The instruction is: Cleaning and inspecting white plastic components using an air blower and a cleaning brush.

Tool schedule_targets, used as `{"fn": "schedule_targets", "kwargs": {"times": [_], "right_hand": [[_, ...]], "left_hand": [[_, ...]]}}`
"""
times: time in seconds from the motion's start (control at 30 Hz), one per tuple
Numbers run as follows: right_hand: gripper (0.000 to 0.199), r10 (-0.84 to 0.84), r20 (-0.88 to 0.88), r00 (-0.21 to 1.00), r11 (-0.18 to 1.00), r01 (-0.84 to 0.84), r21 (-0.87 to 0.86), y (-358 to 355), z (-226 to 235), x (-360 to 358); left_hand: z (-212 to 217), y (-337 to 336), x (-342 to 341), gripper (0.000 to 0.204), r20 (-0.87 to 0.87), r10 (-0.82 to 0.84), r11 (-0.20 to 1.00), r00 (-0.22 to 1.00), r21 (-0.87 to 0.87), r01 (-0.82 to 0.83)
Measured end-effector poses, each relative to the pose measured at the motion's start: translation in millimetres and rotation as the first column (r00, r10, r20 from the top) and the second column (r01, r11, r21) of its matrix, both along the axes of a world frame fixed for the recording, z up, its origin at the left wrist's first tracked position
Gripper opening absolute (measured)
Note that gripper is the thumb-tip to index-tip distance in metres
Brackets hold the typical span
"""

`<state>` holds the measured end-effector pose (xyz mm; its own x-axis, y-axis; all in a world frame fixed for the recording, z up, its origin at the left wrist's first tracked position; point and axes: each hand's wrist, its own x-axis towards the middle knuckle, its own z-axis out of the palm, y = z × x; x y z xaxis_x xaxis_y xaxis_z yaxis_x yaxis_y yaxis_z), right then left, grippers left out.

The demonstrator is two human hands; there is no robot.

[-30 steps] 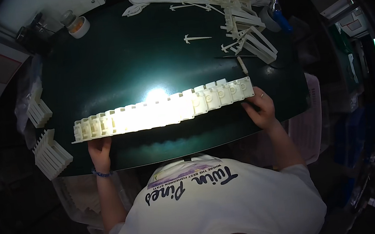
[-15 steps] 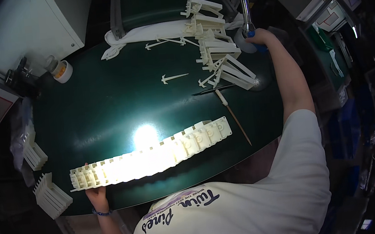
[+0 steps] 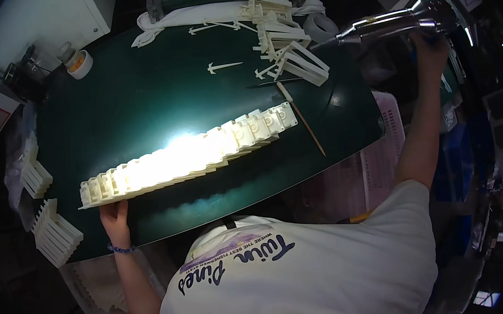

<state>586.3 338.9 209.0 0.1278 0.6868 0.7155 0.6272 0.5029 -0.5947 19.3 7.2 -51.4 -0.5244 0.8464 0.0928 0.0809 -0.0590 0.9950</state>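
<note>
A long row of nested cream plastic parts [image 3: 246,132] lies slantwise across the green table, its middle washed out by bright light. At the row's left end is my left hand [image 3: 114,220], with a beaded bracelet at the wrist. Its fingers close on the near edge, and their tips are hidden beneath the parts. Out to the far right, my right hand [image 3: 431,55] grips the handle of a chrome gun-shaped tool [image 3: 385,25]. The tool's narrow tapered nozzle points left, toward the table. Most of the fingers around the handle are dark and partly hidden.
More cream plastic frames [image 3: 300,63] are piled at the back right, before a white cloth [image 3: 194,17]. A slender stick [image 3: 309,129] and a small cream piece [image 3: 223,67] lie on the table. Further stacks [image 3: 56,236] stand at the left edge. A pink crate [image 3: 379,149] sits below the table's right side.
My right hand has lifted the chrome tool from the back of the table and swung it right, tipping it to nearly level. My view has shifted; my left hand stays at the row.
</note>
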Motion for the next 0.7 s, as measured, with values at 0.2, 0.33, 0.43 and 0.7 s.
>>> {"fn": "schedule_targets", "kwargs": {"times": [0.2, 0.33, 0.43, 0.7], "right_hand": [[0.043, -0.191, 0.156, 0.969, 0.958, 0.15, 0.243, -84.7, -27.7, 18.3], [0.044, -0.2, 0.23, 0.953, 0.963, 0.147, 0.228, -94.7, -40.9, 14.4], [0.045, -0.389, 0.387, 0.836, 0.921, 0.362, 0.146, -94.2, -46.4, 15.9], [0.043, -0.414, 0.421, 0.807, 0.904, 0.42, 0.083, -93.5, -45.5, -8.3]], "left_hand": [[-1.6, 0.4, -3.4, 0.054, 0.01, -0.052, 0.998, 0.999, -0.021, 0.052], [-1.9, -2.4, -1.4, 0.053, 0.02, -0.052, 0.999, 0.998, 0.002, 0.052], [-3.0, -1.8, -1.5, 0.052, 0.013, -0.037, 0.999, 0.999, -0.004, 0.038], [-5.4, -1.4, -3.8, 0.052, 0.005, -0.027, 1.0, 1.0, -0.009, 0.027]]}}
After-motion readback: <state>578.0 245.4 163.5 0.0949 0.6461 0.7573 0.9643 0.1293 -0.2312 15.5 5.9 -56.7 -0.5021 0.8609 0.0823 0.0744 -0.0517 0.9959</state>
